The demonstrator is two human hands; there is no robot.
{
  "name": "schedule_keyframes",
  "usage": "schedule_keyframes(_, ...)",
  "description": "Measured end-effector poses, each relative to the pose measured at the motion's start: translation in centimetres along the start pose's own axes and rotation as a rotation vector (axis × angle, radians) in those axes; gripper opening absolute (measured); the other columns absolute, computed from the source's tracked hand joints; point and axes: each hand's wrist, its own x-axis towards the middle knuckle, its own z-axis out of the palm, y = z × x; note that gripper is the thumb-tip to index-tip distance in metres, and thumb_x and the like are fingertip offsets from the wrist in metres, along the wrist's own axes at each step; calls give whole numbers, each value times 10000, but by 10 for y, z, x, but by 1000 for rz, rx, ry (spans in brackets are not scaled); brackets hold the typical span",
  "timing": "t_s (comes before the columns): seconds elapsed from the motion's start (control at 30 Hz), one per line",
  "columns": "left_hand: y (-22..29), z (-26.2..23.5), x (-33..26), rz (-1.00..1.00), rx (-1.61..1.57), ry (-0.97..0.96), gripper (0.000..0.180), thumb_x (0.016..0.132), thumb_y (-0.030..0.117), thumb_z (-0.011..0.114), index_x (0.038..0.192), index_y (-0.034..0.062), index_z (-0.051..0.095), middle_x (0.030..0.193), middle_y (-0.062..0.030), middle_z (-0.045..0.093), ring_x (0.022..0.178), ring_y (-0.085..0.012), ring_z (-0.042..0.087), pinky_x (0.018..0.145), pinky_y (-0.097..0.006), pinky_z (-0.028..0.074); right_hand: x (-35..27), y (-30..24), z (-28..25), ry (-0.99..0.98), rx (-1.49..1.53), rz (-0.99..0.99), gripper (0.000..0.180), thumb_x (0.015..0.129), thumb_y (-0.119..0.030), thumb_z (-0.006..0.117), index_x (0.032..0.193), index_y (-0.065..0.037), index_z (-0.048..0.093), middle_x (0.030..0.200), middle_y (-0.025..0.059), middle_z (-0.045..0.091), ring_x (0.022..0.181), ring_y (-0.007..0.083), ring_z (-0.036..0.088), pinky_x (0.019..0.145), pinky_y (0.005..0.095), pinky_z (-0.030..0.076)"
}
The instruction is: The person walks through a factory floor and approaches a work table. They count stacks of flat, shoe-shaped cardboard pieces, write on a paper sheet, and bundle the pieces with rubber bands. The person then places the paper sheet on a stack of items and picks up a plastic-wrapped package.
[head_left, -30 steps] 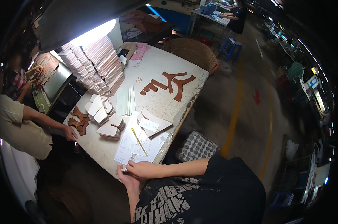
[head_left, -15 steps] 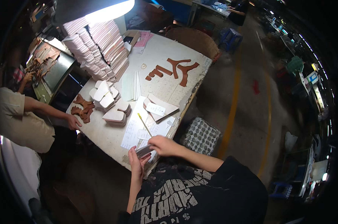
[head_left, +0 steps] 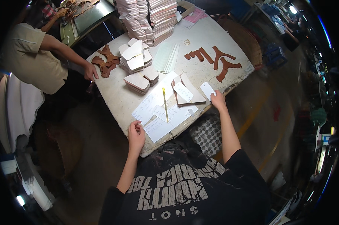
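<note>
At the table's right edge my right hand (head_left: 218, 100) grips the near end of a white phone (head_left: 207, 91), a rounded slab with a small dark spot near one corner. My left hand (head_left: 136, 134) is by the front left edge, its fingers curled in with nothing visible in them. Between the hands lie handwritten sheets (head_left: 157, 129), a yellow pen (head_left: 164, 101) and a small white slip (head_left: 160, 112). Behind the sheets, a white card (head_left: 183, 92) rests on a stack of pale cut pieces (head_left: 196, 96).
Brown cut pieces (head_left: 228, 68) lie at the right, with more in a bundle (head_left: 106, 62) at the left. White pads (head_left: 136, 56) and tall stacks (head_left: 160, 22) stand behind. A co-worker's hand (head_left: 90, 71) touches the left edge. A patterned seat (head_left: 207, 135) stands below.
My hands were together over the near sheets, holding the phone. They have parted: the right carried the phone to the right edge, and the left let go. The view has shifted.
</note>
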Motion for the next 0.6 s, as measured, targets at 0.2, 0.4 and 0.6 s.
schedule_keyframes(0.2,34,31,15,139,445,70,470,950,129,702,1407,57,613,1270,-186,585,1202,-375,546,1107,-494,438,-36,-52,-4,259,70,-519,275,992,-110,606,1230,12,667,1105,243,650,1080,446,620,1003,500,495)
schedule_keyframes(0.4,38,66,21,193,700,25,624,925,262,761,1520,139,619,1317,-167,580,1212,-383,520,1085,-478,458,-94,-133,41,-414,320,-670,240,1010,-136,625,1162,49,615,1098,286,700,903,459,722,805,507,581)
schedule_keyframes(0.6,32,71,4,209,792,132,447,933,229,739,1377,177,737,1295,-124,601,1210,-344,521,1036,-489,449,-96,-169,98,-455,-63,-774,359,934,-125,672,1198,24,480,1122,308,624,863,523,718,751,562,612)
